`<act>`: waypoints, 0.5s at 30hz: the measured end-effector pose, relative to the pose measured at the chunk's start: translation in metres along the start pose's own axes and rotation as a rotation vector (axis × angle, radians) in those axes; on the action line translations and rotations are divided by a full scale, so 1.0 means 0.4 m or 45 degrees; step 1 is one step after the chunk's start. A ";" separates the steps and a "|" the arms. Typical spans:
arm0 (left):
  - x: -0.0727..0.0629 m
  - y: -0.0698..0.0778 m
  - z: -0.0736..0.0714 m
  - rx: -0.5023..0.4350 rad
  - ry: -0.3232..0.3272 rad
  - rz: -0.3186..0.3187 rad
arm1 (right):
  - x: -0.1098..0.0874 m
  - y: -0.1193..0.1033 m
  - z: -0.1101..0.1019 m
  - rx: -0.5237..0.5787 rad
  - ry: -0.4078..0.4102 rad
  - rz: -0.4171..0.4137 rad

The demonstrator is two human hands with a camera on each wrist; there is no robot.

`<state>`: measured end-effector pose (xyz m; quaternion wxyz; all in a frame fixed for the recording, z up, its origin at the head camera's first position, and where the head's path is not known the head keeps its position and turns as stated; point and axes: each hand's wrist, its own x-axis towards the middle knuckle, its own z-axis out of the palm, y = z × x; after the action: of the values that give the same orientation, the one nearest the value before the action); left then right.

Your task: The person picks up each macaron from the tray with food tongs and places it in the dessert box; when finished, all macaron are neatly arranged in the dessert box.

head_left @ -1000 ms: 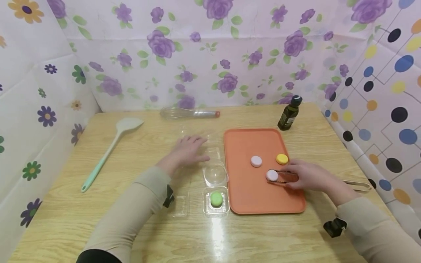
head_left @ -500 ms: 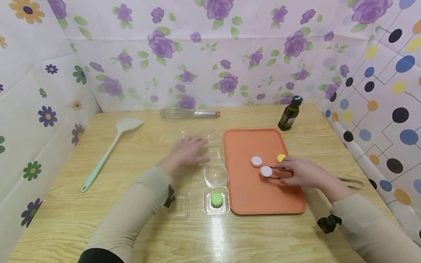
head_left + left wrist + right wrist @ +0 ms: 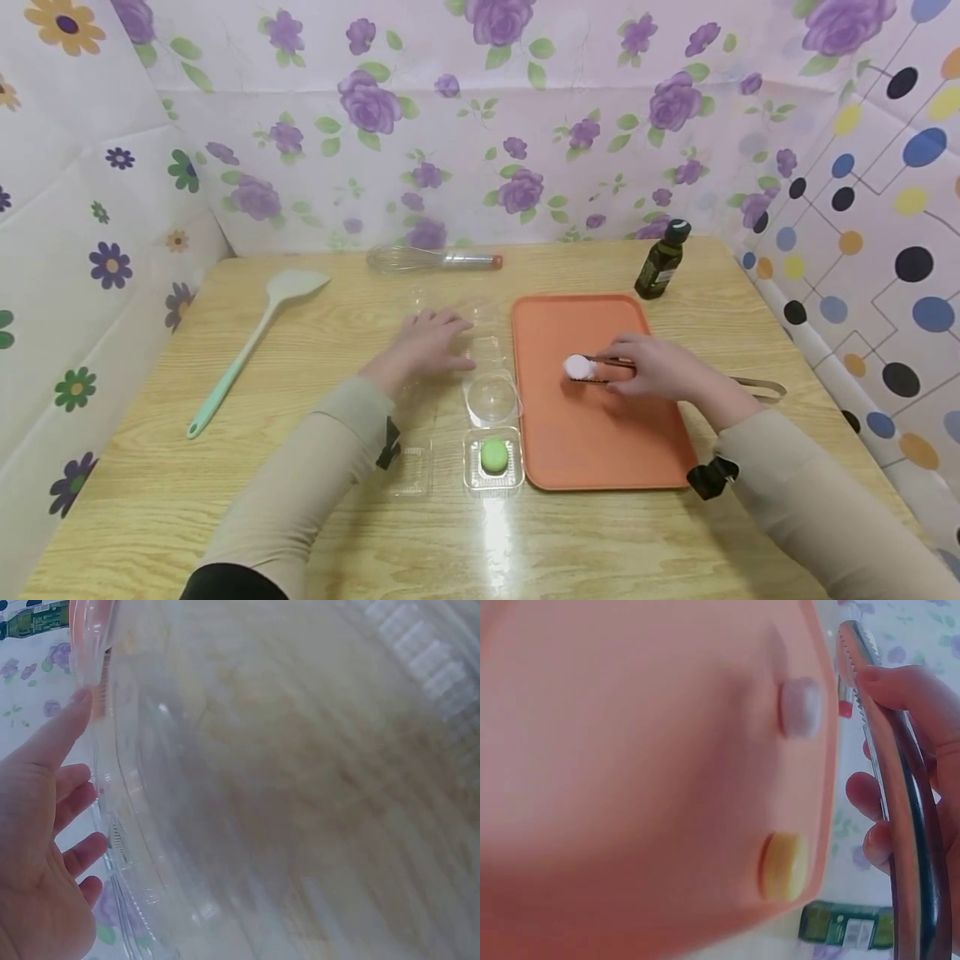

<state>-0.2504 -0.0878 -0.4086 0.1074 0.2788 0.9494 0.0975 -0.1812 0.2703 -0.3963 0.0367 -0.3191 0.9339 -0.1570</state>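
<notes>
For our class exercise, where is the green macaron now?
In the head view, the green macaron sits in a clear container, just left of the orange tray near its front left corner.

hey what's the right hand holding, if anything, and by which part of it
The right hand holds metal tongs just behind the toothed tips, which pinch a pale macaron between them.
</notes>
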 end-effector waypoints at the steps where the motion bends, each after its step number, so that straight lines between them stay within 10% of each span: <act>1: 0.001 0.001 -0.001 -0.003 -0.006 -0.002 | 0.010 -0.004 -0.004 0.003 0.001 -0.007; 15: -0.001 0.011 -0.021 -0.050 -0.043 -0.020 | 0.171 -0.054 -0.013 0.021 -0.081 0.074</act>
<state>-0.2501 -0.0852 -0.3995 0.1296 0.2705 0.9475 0.1107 -0.2235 0.2140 -0.3825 0.0737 -0.2963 0.9398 -0.1534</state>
